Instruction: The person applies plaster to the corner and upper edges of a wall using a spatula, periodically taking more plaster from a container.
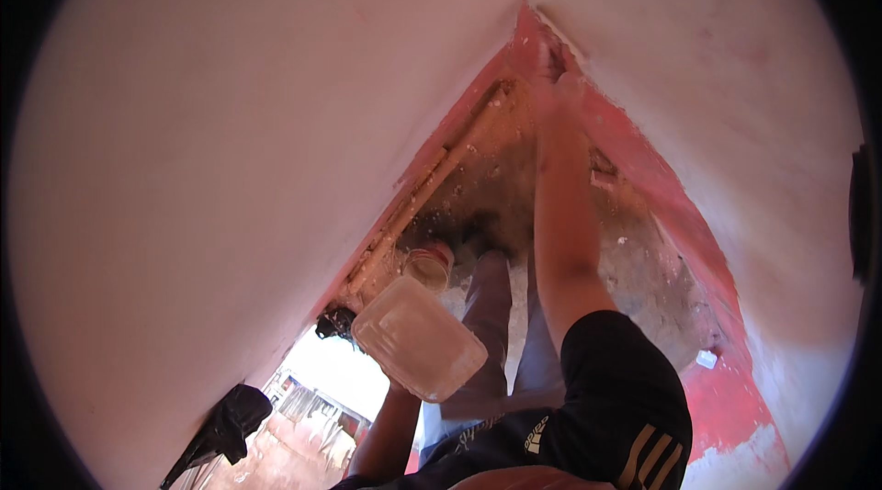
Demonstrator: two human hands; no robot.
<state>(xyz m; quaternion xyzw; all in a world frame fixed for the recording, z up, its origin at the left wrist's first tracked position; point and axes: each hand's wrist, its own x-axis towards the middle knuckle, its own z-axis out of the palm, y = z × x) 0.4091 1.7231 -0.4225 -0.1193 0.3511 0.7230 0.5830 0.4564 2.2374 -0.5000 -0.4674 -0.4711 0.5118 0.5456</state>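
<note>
My right hand (pixel 558 86) is raised at the pink-painted corner (pixel 522 26) where two pale walls meet. It is blurred, so its fingers and anything in them cannot be made out. Low in the view, my left hand (pixel 401 391) supports a translucent rectangular plastic container (pixel 418 338) with whitish smears, its fingers mostly hidden behind it. Beyond that container, a round tub (pixel 427 268) with a red rim stands on the floor near the left wall.
Stained floor (pixel 643 270) lies around my legs, with a small white object (pixel 707 359) at the right. A long ledge (pixel 450 146) runs along the left wall (pixel 230 168). Black objects (pixel 234 416) and a bright opening (pixel 349 371) are at lower left.
</note>
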